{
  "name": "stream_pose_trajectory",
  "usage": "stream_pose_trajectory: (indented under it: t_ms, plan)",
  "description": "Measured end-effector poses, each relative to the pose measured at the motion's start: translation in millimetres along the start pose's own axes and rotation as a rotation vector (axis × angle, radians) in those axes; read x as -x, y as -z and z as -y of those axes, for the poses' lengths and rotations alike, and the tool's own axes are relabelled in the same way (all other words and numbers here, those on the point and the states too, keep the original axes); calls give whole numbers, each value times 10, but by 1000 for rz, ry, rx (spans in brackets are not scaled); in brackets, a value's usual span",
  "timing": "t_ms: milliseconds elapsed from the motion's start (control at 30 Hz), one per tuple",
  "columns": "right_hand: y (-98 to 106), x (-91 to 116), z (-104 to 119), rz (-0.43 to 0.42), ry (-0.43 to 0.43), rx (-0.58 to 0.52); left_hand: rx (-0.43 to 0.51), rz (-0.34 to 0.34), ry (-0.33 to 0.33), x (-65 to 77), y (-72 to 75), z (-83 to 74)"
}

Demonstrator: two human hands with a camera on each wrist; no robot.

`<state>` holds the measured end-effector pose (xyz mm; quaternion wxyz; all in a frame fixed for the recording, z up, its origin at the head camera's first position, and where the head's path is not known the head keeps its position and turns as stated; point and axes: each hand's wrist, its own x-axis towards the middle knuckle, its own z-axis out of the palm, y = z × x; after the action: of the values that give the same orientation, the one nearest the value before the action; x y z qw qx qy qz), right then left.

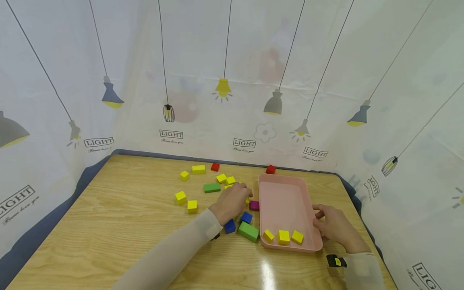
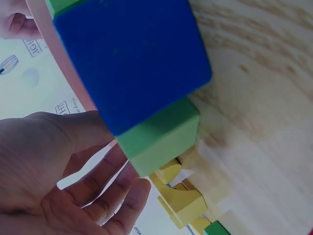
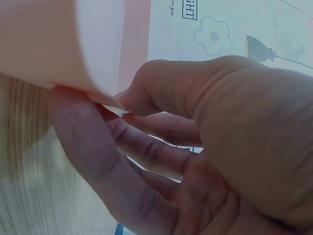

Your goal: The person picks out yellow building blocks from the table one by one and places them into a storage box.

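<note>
My left hand [image 1: 233, 201] reaches down among loose blocks, its fingertips right at a yellow block [image 1: 247, 200]. In the left wrist view a blue block [image 2: 132, 58] and a green block [image 2: 164, 134] hide the thumb tip, so I cannot tell whether the hand grips the yellow one. Beside the hand lie a magenta block [image 1: 254, 206], a blue block [image 1: 246, 218] and a larger green block [image 1: 248, 231]. My right hand [image 1: 335, 226] holds the pink tray [image 1: 284, 197] by its right wall, thumb and fingers pinching the edge. Three yellow blocks [image 1: 284, 237] sit at the tray's near end.
Several yellow blocks [image 1: 192, 206] and a flat green block [image 1: 212, 188] are spread left of the hand. Two red blocks lie farther back, one red block [image 1: 270, 169] just behind the tray. A patterned curtain [image 1: 203, 133] encloses the wooden table [image 1: 119, 209].
</note>
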<state>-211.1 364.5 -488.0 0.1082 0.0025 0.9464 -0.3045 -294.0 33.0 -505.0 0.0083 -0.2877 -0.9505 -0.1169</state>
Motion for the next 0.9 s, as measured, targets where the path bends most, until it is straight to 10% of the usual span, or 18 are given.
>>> stream_pose_trajectory:
  t_ms: [900]
  plan:
    - [8,4,14,6,1,4,146,-105,-37,135,179,-107]
